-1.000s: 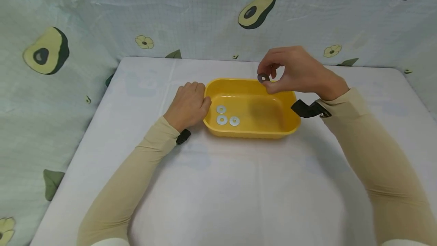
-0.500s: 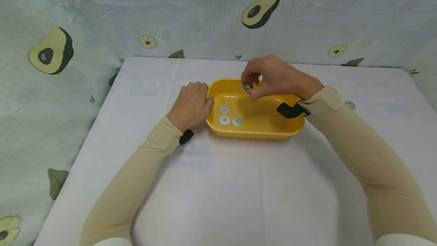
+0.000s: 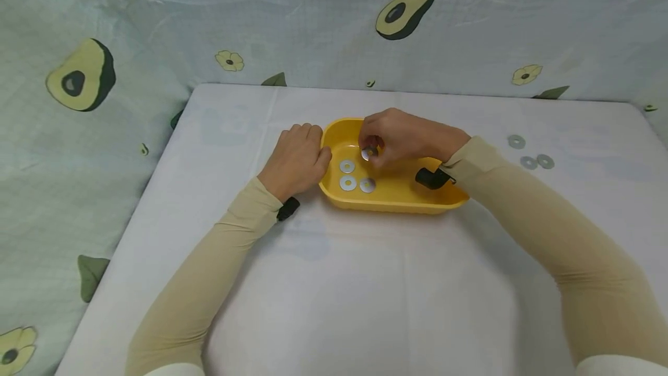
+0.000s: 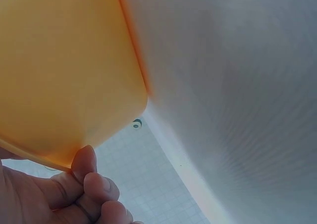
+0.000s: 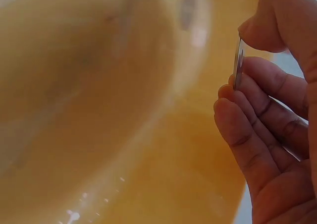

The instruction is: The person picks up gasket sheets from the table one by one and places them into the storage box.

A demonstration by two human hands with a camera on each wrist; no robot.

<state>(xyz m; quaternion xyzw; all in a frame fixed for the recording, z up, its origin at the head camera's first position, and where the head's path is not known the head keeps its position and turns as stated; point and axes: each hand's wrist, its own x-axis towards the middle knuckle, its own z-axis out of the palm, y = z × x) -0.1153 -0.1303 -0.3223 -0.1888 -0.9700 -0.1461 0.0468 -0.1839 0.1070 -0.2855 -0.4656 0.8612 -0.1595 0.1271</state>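
A yellow plastic tub (image 3: 396, 208) stands on the table in the head view. At its left end my left hand (image 3: 296, 158) grips the rim, and the left wrist view shows fingers (image 4: 83, 164) curled at the rim from outside. Over the tub's inside, my right hand (image 3: 404, 137) pinches a flat metal washer (image 3: 365, 154) between thumb and fingers. Edge-on in the right wrist view, that washer (image 5: 237, 65) sits above the tub's floor. Three washers lie on the floor near the left end: an upper one (image 3: 347, 166), a lower one (image 3: 348, 183) and a right one (image 3: 367, 185).
Right of the tub, beyond the right sleeve (image 3: 522, 202), three more washers (image 3: 516, 141) lie on the white tabletop (image 3: 334, 295). An avocado-print cloth (image 3: 313, 28) hangs behind the table and along its left side.
My right hand has moved left and down into the tub with the washer. Its sleeve has uncovered the washers on the right. My left hand has kept its hold on the rim.
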